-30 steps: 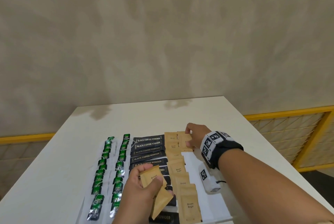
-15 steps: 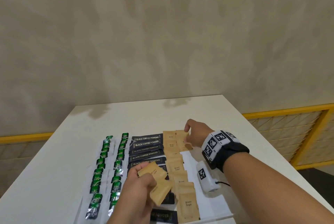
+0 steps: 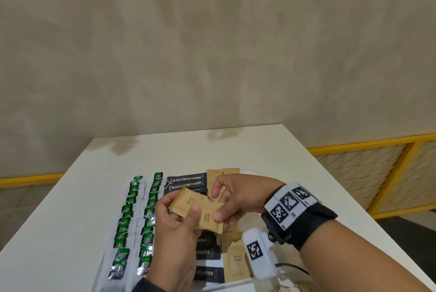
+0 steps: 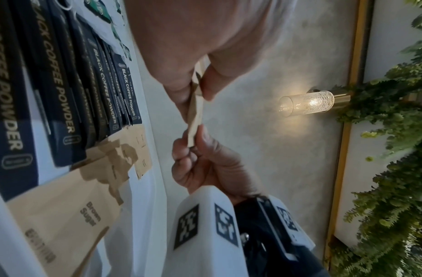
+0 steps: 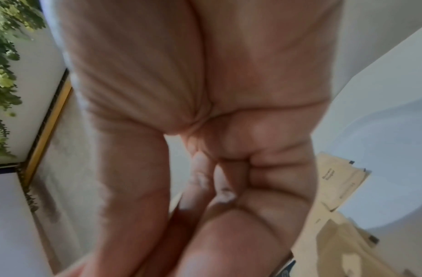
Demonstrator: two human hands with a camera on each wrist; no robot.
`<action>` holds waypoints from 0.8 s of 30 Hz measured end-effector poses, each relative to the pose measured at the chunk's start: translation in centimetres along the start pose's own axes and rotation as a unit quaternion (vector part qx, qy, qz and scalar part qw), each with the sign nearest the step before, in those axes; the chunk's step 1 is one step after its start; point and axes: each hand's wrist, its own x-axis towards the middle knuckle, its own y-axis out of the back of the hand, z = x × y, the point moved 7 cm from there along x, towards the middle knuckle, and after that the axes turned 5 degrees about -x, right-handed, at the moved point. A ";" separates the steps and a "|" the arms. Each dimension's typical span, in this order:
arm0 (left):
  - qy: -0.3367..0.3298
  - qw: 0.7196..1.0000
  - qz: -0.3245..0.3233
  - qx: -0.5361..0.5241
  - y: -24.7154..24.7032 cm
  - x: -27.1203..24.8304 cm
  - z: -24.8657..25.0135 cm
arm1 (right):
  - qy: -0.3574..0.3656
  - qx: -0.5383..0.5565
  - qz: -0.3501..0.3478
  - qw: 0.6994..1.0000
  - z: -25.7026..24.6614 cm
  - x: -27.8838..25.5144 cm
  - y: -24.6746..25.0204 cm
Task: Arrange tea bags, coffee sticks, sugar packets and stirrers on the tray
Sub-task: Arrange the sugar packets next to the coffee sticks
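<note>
My left hand (image 3: 181, 215) holds two brown sugar packets (image 3: 188, 202) above the tray. My right hand (image 3: 226, 202) pinches the nearer packet (image 3: 208, 217) by its right edge between thumb and fingers. In the left wrist view the packets (image 4: 195, 114) show edge-on between both hands. On the white tray (image 3: 236, 283) lie two columns of green tea bags (image 3: 128, 209), a column of black coffee sticks (image 3: 186, 182) and a column of brown sugar packets (image 3: 237, 261). The right wrist view shows mostly my right palm (image 5: 205, 93). No stirrers show clearly.
The tray lies on a white table (image 3: 283, 162) against a beige wall. A yellow-framed railing (image 3: 365, 166) stands to the right. A wall lamp (image 4: 309, 103) and green foliage (image 4: 395, 131) appear in the left wrist view.
My right hand left the far end of the sugar column and came back to my left hand, taking hold of one held packet. My left hand rose slightly.
</note>
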 end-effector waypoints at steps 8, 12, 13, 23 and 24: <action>-0.032 0.997 0.021 0.071 1.1 0.1 0.0 | -0.006 0.039 0.030 0.999 0.6 -0.8 0.7; -0.044 0.993 0.029 0.104 1.0 -0.2 -0.3 | -0.029 0.060 -0.030 0.997 1.3 -0.9 -0.4; -0.041 0.993 0.033 0.102 1.0 -0.3 -0.4 | -0.038 0.041 -0.028 0.998 1.5 -0.9 -0.3; 0.003 0.997 0.054 0.046 1.9 -0.4 -0.1 | -0.142 -0.055 0.287 0.946 5.2 -1.7 8.6; 0.004 0.997 0.053 0.048 2.0 -0.5 -0.2 | -0.149 -0.109 0.291 0.939 5.1 -1.6 8.5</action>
